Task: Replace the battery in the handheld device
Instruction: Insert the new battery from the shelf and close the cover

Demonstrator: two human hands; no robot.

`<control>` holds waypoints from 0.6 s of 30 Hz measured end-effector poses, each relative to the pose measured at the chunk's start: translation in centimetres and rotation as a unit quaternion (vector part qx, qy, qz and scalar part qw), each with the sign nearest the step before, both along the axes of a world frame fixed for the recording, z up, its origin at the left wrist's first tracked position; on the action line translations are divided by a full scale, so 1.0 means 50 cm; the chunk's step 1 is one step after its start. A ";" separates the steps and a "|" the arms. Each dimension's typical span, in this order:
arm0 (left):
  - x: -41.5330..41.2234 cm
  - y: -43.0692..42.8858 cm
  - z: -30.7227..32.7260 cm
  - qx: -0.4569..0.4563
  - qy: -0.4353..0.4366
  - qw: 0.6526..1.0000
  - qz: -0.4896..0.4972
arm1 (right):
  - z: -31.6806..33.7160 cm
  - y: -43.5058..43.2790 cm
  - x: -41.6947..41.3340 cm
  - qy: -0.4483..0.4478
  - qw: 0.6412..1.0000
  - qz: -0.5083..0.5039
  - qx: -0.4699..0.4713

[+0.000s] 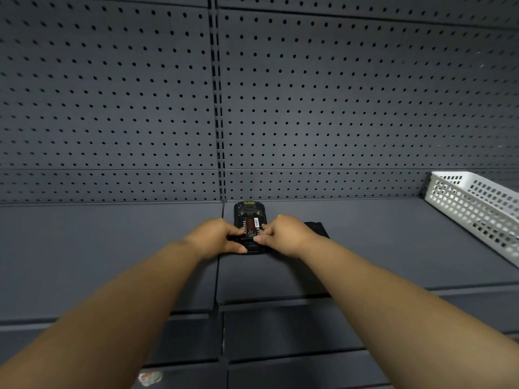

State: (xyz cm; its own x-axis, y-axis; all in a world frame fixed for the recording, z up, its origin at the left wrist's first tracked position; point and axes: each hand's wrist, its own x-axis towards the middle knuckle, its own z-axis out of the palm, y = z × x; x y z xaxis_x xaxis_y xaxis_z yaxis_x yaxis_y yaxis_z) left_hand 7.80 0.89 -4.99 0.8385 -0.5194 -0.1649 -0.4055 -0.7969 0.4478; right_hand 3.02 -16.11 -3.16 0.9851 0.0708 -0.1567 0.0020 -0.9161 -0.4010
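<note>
So your device [248, 220] is lying back-up on the dark shelf [112, 248], close to the pegboard [112, 94] wall. The battery [252, 226] with its red label sits in the open bay. Your left hand [216, 238] is curled round the device's left side, thumb along its near end. Your right hand [283, 234] has fingertips pressing on the battery. A flat black piece [318, 230] lies just right of it, and a white basket [477, 209] is far right.
</note>
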 end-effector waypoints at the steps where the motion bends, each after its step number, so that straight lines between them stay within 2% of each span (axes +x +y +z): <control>1: 0.001 -0.002 0.003 0.009 0.000 1.000 -0.001 | -0.001 0.001 0.002 0.000 1.000 -0.011 0.006; 7: 0.002 -0.014 0.021 0.046 -0.011 0.999 -0.002 | 0.009 -0.024 0.009 0.006 1.000 -0.006 0.026; 10: 0.003 -0.011 0.027 0.049 -0.006 0.999 0.000 | 0.019 -0.078 0.011 0.005 1.000 -0.019 -0.019; 13: 0.003 -0.011 0.035 0.056 0.002 0.998 -0.002 | 0.028 -0.134 0.008 0.059 0.994 -0.046 -0.084; 18: 0.008 -0.009 0.041 0.041 0.003 0.999 -0.002 | 0.027 -0.179 0.010 0.137 0.983 -0.058 -0.104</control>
